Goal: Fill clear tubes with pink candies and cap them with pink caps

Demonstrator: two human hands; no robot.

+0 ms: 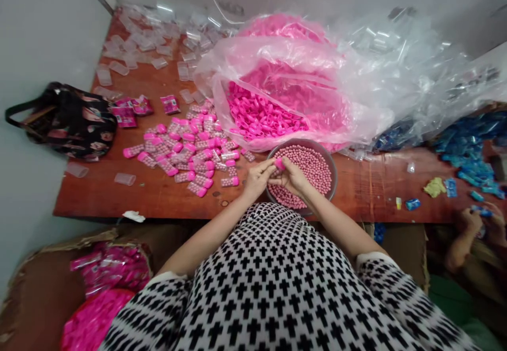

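Observation:
Above the near left part of a grey bowl [335, 174] full of pink beads [307, 166], my two hands meet. My left hand [257, 179] is closed on a small clear tube, mostly hidden by the fingers. At the tube's end, my right hand [293, 177] is closed with its thumb and fingers on the pink cap [279, 163]. Just left of the bowl lies a pile of capped tubes [190, 150] filled with pink beads. Behind the bowl, a big open plastic bag [273, 49] holds many loose pink caps [265, 110].
Clear tubes [138, 39] lie scattered at the back left, near pink packets [132, 109] and a black floral bag [79, 121]. Clear plastic bags [396, 71] fill the back right. Another person's hands [471, 224] work beside blue pieces [471, 150]. A carton of pink packets [111, 266] stands lower left.

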